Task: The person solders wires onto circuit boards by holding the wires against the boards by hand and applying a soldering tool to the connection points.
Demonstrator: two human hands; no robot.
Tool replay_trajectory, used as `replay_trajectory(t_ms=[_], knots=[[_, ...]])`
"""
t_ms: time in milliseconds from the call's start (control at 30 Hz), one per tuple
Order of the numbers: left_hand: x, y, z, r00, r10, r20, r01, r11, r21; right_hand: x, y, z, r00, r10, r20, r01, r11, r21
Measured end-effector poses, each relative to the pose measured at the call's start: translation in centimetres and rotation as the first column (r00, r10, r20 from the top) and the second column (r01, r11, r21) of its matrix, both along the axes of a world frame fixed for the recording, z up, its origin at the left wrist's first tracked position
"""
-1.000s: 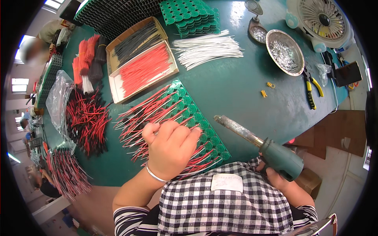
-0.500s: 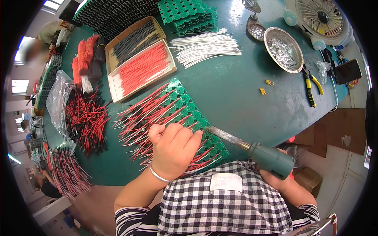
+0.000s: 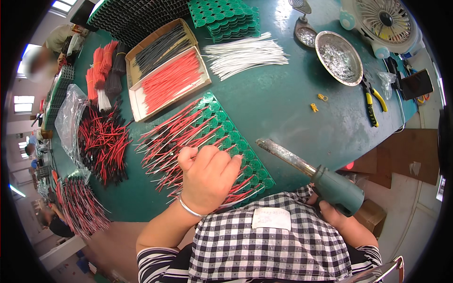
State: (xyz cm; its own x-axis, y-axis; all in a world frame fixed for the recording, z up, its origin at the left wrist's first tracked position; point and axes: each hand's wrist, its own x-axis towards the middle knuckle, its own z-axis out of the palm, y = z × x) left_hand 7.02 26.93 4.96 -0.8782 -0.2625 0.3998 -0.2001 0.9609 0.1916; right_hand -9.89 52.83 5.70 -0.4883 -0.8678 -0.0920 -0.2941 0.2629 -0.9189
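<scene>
A green panel of round circuit boards (image 3: 230,127) lies on the table with rows of red, white and black wires (image 3: 177,129) soldered along it, their loose ends trailing left. Over its lower part, my left hand (image 3: 207,179) is closed, fingertips curled down at the boards; whatever they pinch is hidden beneath them. My right hand (image 3: 332,212) is wrapped round the dark green handle of a soldering iron (image 3: 289,158). The iron's worn metal tip points up and left, just right of the panel and apart from it.
Beyond the panel are a cardboard tray (image 3: 206,80) of red and black wires, white wires (image 3: 245,56) and stacked green boards (image 3: 231,21). Red-black wires (image 3: 104,144) heap at left. A metal bowl (image 3: 339,59) of solder scraps, pliers (image 3: 373,104) and a fan (image 3: 384,23) stand at right.
The soldering iron in my right hand has drawn back to the right, its tip leaving the boards near my left fingertips. My left hand has stayed almost still.
</scene>
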Motion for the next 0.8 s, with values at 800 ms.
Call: replay_trajectory(t_ms=[800], knots=[[0.5, 1.6, -0.4, 1.000, -0.011, -0.002, 0.011, 1.000, -0.013, -0.8, -0.3, 0.7, 0.918, 0.259, -0.301, -0.252, 0.966, 0.061]])
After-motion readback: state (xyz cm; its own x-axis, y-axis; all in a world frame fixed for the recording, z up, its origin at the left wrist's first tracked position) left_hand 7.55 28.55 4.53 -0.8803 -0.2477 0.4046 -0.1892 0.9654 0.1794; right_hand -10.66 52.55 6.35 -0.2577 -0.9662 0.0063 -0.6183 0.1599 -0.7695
